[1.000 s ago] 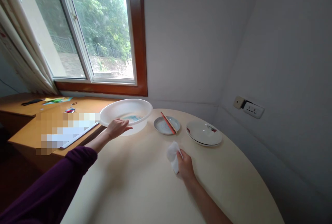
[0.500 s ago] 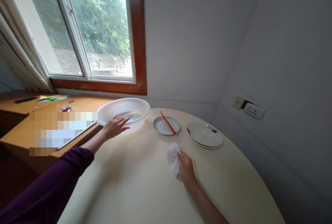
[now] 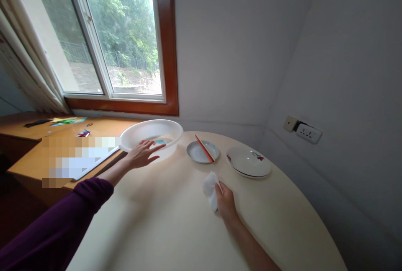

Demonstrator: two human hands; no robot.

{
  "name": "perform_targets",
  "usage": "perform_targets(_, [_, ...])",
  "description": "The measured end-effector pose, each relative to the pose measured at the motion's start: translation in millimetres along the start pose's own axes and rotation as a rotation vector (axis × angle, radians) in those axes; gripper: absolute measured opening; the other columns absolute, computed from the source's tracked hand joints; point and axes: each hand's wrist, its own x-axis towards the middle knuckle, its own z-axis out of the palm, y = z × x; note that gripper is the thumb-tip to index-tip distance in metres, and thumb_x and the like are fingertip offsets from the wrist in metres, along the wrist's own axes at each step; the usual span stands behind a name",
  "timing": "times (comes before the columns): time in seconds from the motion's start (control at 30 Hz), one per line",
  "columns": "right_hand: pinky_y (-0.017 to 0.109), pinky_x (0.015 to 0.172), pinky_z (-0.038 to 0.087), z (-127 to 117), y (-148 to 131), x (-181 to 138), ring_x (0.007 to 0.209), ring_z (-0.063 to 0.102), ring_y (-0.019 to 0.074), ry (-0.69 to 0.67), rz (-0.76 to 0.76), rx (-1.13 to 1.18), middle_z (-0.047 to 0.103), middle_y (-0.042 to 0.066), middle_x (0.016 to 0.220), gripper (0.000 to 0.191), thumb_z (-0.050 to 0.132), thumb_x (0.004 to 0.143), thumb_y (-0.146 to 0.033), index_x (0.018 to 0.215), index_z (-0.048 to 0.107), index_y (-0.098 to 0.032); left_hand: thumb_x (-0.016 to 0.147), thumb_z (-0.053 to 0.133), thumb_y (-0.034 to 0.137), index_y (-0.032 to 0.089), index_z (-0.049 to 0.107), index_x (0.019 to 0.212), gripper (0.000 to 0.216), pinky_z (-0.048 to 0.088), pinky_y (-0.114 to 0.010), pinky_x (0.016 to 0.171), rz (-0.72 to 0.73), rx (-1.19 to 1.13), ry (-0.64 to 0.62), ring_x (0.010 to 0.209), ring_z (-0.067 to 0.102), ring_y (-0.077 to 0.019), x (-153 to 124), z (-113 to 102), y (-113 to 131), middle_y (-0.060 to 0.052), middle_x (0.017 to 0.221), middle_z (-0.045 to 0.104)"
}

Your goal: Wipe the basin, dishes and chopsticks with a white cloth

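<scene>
My left hand point(image 3: 143, 153) is open at the near rim of a translucent white plastic basin point(image 3: 169, 147), fingers spread; whether it touches the rim I cannot tell. Something with a blue pattern shows at the basin's bottom. In my right hand point(image 3: 225, 200) a crumpled white tissue point(image 3: 211, 188) is pinched, just above the table or resting on it. Beyond that hand lies a small grey plate point(image 3: 194, 153) with a pair of chopsticks point(image 3: 204, 148) across it, one side reddish. To its right sits a larger white plate point(image 3: 246, 162) with a red floral print, seemingly stacked on another.
The round cream table point(image 3: 176, 229) reaches close to the walls. A wooden desk point(image 3: 25, 164) adjoins it on the left, with a blurred-out flat object and small coloured items on it. A wall socket point(image 3: 309, 132) is at the right, a window point(image 3: 125, 32) behind.
My left index finger has stretched out further over the basin's rim. The right hand keeps its hold on the tissue. The whole view has shifted slightly.
</scene>
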Motion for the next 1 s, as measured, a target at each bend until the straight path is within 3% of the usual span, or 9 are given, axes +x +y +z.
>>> perform_targets(0.3, [0.027,0.057,0.041,0,0,-1,0.06,0.053,0.0185,-0.016,-0.024,-0.015,0.06,0.004,0.062,0.036,0.046,0.069,-0.048,0.067,0.06,-0.014,0.085,0.043,0.04,0.029,0.039,0.134,0.05,0.023,-0.051,0.104,0.053,0.042,0.093,0.126,0.036,-0.0278,-1,-14,9,-0.012,0.134,0.043])
perform_targets(0.43, [0.028,0.059,0.041,1,2,-1,0.061,0.053,0.0187,-0.024,-0.024,-0.021,0.06,0.005,0.064,0.037,0.045,0.07,-0.047,0.069,0.06,-0.014,0.084,0.048,0.036,0.027,0.045,0.129,0.046,0.024,-0.052,0.105,0.048,-0.095,0.212,0.125,0.038,-0.0277,0,-25,33,-0.012,0.132,0.045])
perform_targets(0.5, [0.027,0.058,0.041,1,2,-1,0.06,0.052,0.0179,-0.026,-0.024,-0.027,0.059,0.004,0.061,0.036,0.045,0.07,-0.047,0.068,0.059,-0.014,0.083,0.051,0.032,0.023,0.051,0.12,0.038,0.033,-0.049,0.1,-0.083,-0.275,0.355,0.115,0.048,-0.026,0,-28,56,-0.012,0.12,0.055])
perform_targets(0.6, [0.026,0.057,0.04,1,0,-2,0.058,0.05,0.0169,-0.022,-0.026,-0.035,0.057,0.002,0.059,0.035,0.044,0.07,-0.047,0.064,0.058,-0.015,0.077,0.06,0.03,0.018,0.059,0.091,0.019,0.049,-0.038,0.078,-0.464,-0.742,0.565,0.084,0.061,-0.0211,1,-28,96,-0.006,0.085,0.063])
perform_targets(0.67, [0.026,0.056,0.039,0,-2,-4,0.058,0.049,0.0164,-0.018,-0.027,-0.04,0.056,0.002,0.058,0.035,0.044,0.07,-0.047,0.064,0.057,-0.015,0.073,0.064,0.028,0.018,0.057,0.07,0.013,0.049,-0.03,0.064,-0.634,-1.181,0.501,0.064,0.059,-0.016,2,-26,121,0.0,0.063,0.057])
perform_targets(0.77, [0.026,0.054,0.038,0,-5,-5,0.056,0.048,0.0158,-0.013,-0.027,-0.047,0.054,0.001,0.056,0.035,0.044,0.069,-0.048,0.062,0.055,-0.016,0.067,0.07,0.018,0.015,0.059,0.061,0.013,0.045,-0.022,0.062,-0.811,-1.843,0.37,0.058,0.054,-0.0102,5,-21,151,0.001,0.058,0.056])
perform_targets(1.0, [0.026,0.055,0.039,0,-8,-6,0.057,0.049,0.0159,-0.003,-0.026,-0.061,0.056,0.001,0.058,0.035,0.045,0.07,-0.048,0.064,0.058,-0.015,0.072,0.065,0.013,0.012,0.057,0.058,0.016,0.047,-0.024,0.059,-0.853,-2.335,0.19,0.052,0.053,-0.0103,12,2,179,-0.001,0.057,0.055])
